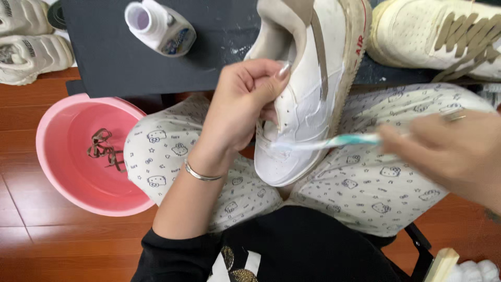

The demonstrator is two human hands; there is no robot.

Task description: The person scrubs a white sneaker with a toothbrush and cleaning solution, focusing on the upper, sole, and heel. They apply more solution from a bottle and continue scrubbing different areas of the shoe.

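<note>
My left hand (245,102) grips the side of a white sneaker (308,89) with tan trim, holding it tilted over my lap, toe end down. My right hand (449,151), blurred, holds a teal and white toothbrush (334,142) whose bristle end touches the sneaker's white side near the toe. A thin bracelet sits on my left wrist.
A pink basin (68,151) on the wooden floor at left holds brown laces (104,149). On the dark table (115,57) lies a white bottle (159,26) without its cap, and another white sneaker (438,36) with tan laces. More pale shoes (26,47) sit at top left.
</note>
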